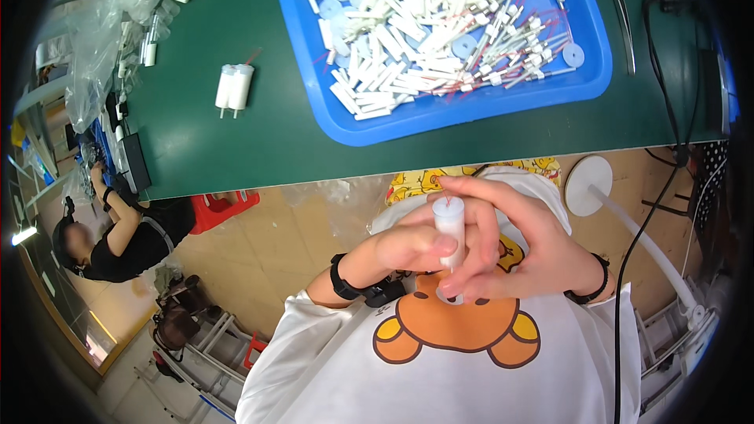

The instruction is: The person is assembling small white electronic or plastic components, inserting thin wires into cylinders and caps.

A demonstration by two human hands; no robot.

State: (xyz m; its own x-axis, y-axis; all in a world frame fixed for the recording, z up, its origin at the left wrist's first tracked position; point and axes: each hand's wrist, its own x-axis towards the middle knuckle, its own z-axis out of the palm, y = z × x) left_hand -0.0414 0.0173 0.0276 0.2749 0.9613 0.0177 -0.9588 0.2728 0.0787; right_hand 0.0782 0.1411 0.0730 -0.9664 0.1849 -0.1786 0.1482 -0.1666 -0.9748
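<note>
In front of my chest, my left hand (412, 247) grips a white cylinder (450, 228) upright between thumb and fingers. Its top has a pale blue round cap, with short red wires sticking out. My right hand (534, 239) curls around from the other side, its upper fingers passing behind the cylinder. Below the cylinder's lower end, a small pale round piece (448, 297) shows at my right fingertips, partly hidden by them. Two similar white cylinders (234, 88) with metal pins and a red wire stand side by side on the green table (212, 153).
A blue tray (365, 135) holds many white tubes, pale blue discs and red-wired metal parts. Metal tweezers (623, 20) and black cables (656, 55) lie to its right. Plastic bags (129, 0) line the far left. Another person (126, 235) sits at the left.
</note>
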